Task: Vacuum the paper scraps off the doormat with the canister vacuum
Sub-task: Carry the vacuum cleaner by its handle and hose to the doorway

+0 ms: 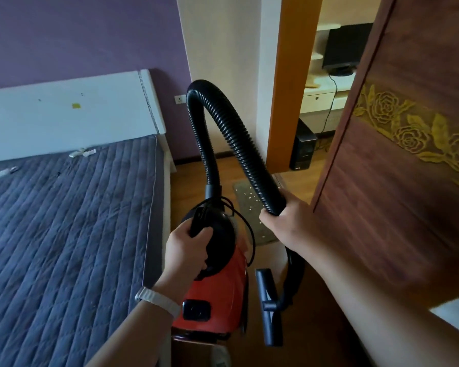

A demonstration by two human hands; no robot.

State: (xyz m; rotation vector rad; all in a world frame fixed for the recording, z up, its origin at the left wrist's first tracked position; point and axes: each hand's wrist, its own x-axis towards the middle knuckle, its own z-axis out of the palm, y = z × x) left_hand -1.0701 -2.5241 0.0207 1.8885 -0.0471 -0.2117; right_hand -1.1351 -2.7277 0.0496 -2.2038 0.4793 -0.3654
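Both hands grip: left hand [187,250] lifts the weighty red canister vacuum [217,292] by its handle, right hand [284,221] clasps the floppy ribbed hose [239,144].

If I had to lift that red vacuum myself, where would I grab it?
Probably by the black handle on top of the red canister, reaching down from above, as the left hand does. It sits above the body, so the canister should hang level. The right hand holds the ribbed hose, which bends too much for carrying.
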